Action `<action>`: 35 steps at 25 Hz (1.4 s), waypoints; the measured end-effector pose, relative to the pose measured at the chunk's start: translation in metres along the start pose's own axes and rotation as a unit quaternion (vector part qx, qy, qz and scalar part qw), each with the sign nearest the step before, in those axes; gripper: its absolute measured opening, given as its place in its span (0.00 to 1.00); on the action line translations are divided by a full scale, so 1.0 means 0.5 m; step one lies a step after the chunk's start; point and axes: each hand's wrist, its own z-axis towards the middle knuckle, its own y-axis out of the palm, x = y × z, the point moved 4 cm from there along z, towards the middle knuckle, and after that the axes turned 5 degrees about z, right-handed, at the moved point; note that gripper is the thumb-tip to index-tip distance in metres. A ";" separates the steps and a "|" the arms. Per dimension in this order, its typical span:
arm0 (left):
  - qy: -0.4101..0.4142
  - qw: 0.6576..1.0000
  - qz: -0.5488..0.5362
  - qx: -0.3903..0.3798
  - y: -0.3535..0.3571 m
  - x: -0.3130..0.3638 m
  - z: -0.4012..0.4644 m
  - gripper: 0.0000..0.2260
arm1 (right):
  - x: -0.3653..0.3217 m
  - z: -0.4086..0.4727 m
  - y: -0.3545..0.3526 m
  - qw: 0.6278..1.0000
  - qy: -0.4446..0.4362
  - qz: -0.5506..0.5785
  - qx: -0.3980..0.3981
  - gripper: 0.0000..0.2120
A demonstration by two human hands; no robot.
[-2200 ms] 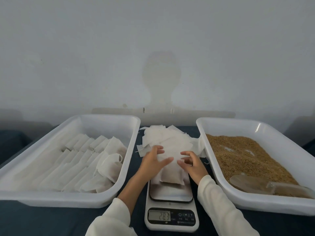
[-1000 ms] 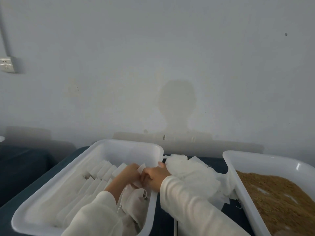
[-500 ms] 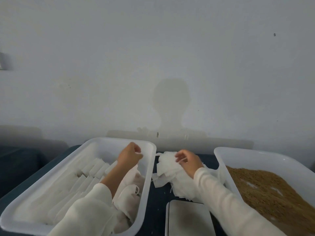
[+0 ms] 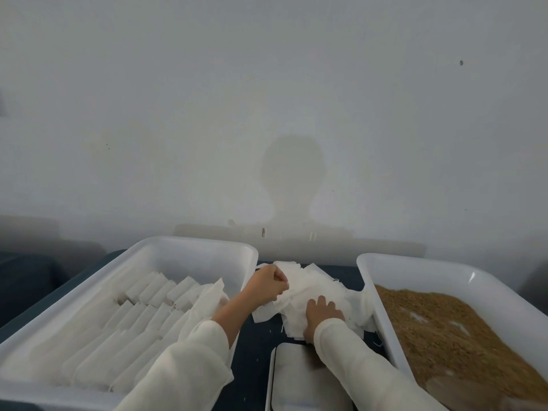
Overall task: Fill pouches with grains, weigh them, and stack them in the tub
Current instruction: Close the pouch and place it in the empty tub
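A heap of empty white pouches (image 4: 314, 289) lies on the dark table between two white tubs. My left hand (image 4: 265, 285) has its fingers curled at the heap's left edge and pinches a pouch there. My right hand (image 4: 321, 311) rests flat on the heap's near side, fingers spread. The left tub (image 4: 195, 247) holds rows of filled white pouches (image 4: 142, 318). The right tub (image 4: 415, 268) holds brown grains (image 4: 444, 324). The scale's bare platform (image 4: 299, 378) shows at the bottom centre, partly under my right sleeve.
A clear scoop (image 4: 462, 393) lies in the grains at the bottom right corner. A plain wall stands right behind the table. Dark table surface (image 4: 255, 345) shows between the left tub and the scale.
Both hands carried the filled pouch from the scale into the left tub and left it there. They then moved right to the empty pouch heap, where the left now pinches a pouch.
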 end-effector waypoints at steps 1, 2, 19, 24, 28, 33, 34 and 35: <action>-0.005 1.000 -0.008 -0.008 0.004 -0.003 -0.001 0.05 | 0.002 0.006 -0.001 1.000 -0.002 -0.002 -0.015 0.34; -0.009 1.000 -0.015 -0.012 0.005 -0.005 -0.002 0.06 | 0.005 0.011 -0.003 1.000 0.000 0.001 -0.030 0.33; 0.048 0.972 -0.190 -0.128 0.078 0.190 -0.062 0.16 | 0.233 -0.213 -0.299 0.822 -0.201 0.517 0.127 0.10; 0.092 0.933 -0.318 -0.139 0.167 0.306 -0.104 0.08 | 0.389 -0.256 -0.239 0.742 -0.114 0.649 0.125 0.09; 0.092 0.938 -0.296 -0.157 0.269 0.353 -0.134 0.08 | 0.470 -0.267 -0.152 0.853 0.032 0.482 0.199 0.04; 0.103 0.946 -0.261 -0.166 0.370 0.361 -0.148 0.08 | 0.449 -0.282 -0.111 0.810 0.003 0.540 0.228 0.12; 0.106 0.942 -0.268 -0.171 0.376 0.362 -0.146 0.08 | 0.446 -0.279 -0.106 0.780 0.000 0.594 0.196 0.13; 0.106 0.938 -0.278 -0.176 0.379 0.363 -0.145 0.08 | 0.444 -0.275 -0.101 0.736 0.001 0.656 0.168 0.12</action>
